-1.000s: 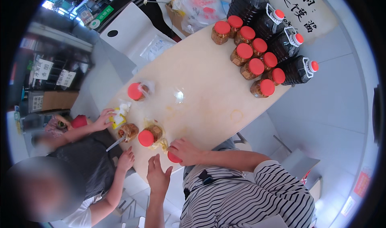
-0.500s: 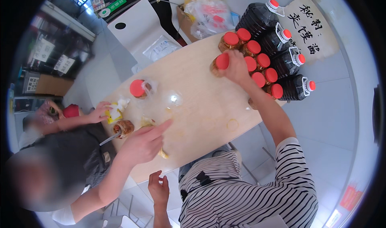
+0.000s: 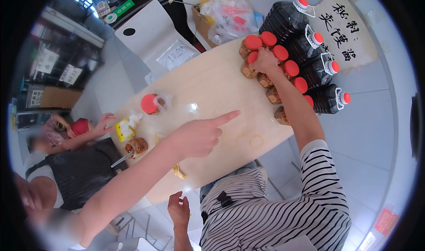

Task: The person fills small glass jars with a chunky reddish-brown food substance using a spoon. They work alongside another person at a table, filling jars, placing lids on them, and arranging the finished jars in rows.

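My right hand [image 3: 264, 60] reaches across the pale wooden table [image 3: 212, 80] and is closed on a red-lidded jar [image 3: 251, 57] of brown paste in a cluster of several like jars [image 3: 287, 68]. Behind them stand dark bottles [image 3: 305, 36] with red caps. My left hand [image 3: 179, 209] hangs below the table's near edge, fingers apart, holding nothing. Another person's arm crosses the table from the lower left, its hand [image 3: 199, 136] pointing toward the jars.
A red-lidded jar in a clear bag [image 3: 150, 104] and an open jar [image 3: 136, 146] with a utensil sit at the table's left. A second person's hand [image 3: 104, 121] rests there. Plastic bags [image 3: 226, 14], white seats [image 3: 146, 34] and a handwritten paper sign [image 3: 349, 30] lie beyond.
My right hand carried a red-lidded jar from the near edge to the far cluster. My left hand dropped below the table edge. The other person's arm came across, pointing.
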Demonstrator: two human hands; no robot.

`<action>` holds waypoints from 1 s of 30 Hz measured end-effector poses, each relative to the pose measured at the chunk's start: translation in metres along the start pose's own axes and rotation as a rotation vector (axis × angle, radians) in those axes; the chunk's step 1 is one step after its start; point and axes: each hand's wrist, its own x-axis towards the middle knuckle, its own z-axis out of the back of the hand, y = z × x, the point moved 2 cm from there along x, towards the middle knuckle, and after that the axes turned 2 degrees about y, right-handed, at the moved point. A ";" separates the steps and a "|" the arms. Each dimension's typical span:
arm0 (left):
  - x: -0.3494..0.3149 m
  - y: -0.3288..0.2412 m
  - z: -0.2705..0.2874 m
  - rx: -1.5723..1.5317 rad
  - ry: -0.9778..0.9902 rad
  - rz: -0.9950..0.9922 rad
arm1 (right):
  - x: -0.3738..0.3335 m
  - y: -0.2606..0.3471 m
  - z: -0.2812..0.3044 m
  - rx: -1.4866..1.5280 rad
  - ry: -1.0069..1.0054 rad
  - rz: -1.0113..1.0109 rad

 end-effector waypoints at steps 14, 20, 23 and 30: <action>0.047 -0.068 -0.018 -0.210 0.081 -0.023 | -0.100 0.027 -0.011 0.381 -0.495 0.416; 0.121 -0.132 -0.084 -0.835 0.035 -0.058 | -0.285 0.036 -0.074 1.493 0.612 0.224; 0.137 -0.176 -0.109 -0.848 0.121 -0.018 | -0.325 0.041 -0.050 1.658 0.650 0.080; 0.148 -0.248 -0.158 -0.886 0.411 -0.214 | -0.298 -0.030 -0.035 1.325 0.231 0.064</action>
